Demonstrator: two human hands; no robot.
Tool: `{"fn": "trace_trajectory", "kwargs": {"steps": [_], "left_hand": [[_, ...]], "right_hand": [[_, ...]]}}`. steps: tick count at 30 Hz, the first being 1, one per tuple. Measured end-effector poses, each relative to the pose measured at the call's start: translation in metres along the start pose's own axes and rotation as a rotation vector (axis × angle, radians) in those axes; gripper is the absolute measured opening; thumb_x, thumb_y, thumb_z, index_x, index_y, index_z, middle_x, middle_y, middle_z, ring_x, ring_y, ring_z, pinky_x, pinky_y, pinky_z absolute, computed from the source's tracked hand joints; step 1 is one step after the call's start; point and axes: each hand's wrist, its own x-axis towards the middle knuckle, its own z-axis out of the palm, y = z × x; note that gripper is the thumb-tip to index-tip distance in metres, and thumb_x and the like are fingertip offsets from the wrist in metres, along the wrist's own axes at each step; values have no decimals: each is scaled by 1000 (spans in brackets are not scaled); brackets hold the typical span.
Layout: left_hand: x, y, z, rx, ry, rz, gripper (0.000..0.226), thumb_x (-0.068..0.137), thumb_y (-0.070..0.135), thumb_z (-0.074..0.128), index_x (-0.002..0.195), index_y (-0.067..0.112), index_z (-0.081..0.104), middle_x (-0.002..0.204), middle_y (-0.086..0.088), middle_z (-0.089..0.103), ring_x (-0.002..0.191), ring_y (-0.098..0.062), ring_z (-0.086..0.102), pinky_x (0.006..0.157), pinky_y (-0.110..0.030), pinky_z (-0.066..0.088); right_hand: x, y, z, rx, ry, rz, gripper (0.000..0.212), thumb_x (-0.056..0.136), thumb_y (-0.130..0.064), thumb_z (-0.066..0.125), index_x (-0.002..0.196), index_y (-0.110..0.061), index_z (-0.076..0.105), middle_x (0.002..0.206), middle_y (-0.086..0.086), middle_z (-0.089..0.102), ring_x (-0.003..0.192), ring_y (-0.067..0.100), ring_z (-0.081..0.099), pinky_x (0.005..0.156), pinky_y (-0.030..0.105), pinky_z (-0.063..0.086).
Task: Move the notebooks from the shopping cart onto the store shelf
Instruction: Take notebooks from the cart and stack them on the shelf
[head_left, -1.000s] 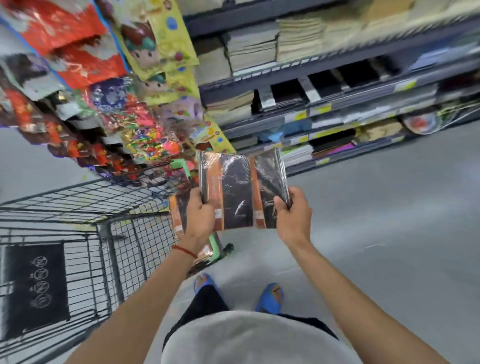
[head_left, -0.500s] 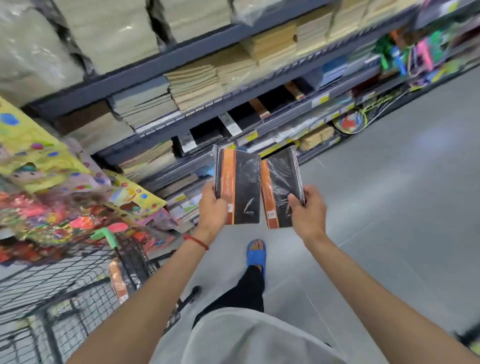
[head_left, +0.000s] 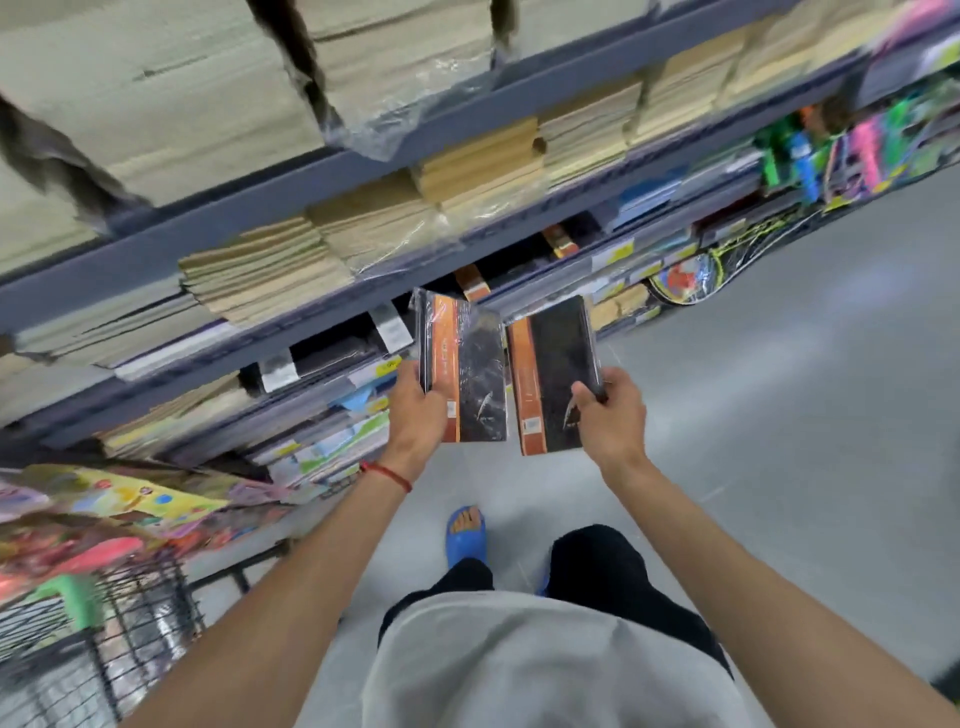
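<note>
At my twelve o'clock I see two notebooks: the left notebook (head_left: 470, 374) is black with an orange band, the right notebook (head_left: 556, 382) the same. At my seven o'clock is a red wrist string (head_left: 387, 475). At six, a blue sandal (head_left: 466, 540), black trousers (head_left: 597, 566) and grey shirt (head_left: 545, 665). The shelf rail (head_left: 311, 179) is slate blue.

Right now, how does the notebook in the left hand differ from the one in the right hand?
The left notebook shows crinkled, glossy plastic wrap; the right notebook looks smoother and matte. The left hand grips its notebook by the spine-side edge, while the right hand pinches the opposite lower corner. Both are black with an orange spine band, held apart, near the shelf.
</note>
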Motion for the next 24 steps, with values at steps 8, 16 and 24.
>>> {"fn": "trace_trajectory", "kwargs": {"steps": [8,16,24], "left_hand": [[9,32,64,-106,186,-109,17,96,7,56,113,8,56,94,-1,65,83,-19,61,75,-30,53],[-4,38,113,-358,433,-234,20,95,9,59,114,5,59,100,-5,69,87,-16,64,75,-26,50],[14,8,120,-519,536,-244,25,78,-6,56,100,0,67,88,-5,69,83,-20,64,82,-38,54]], "right_hand": [[110,-15,-30,-56,-284,-72,4,98,-10,59,95,-13,57,81,-1,63,71,12,60,64,13,45],[174,-26,-24,-149,-451,-97,8,98,-17,57,94,-13,63,91,9,72,85,24,70,81,40,58],[208,-23,26,-55,-510,-109,12,100,-14,56,100,-3,61,95,7,66,82,13,58,75,20,46]]}}
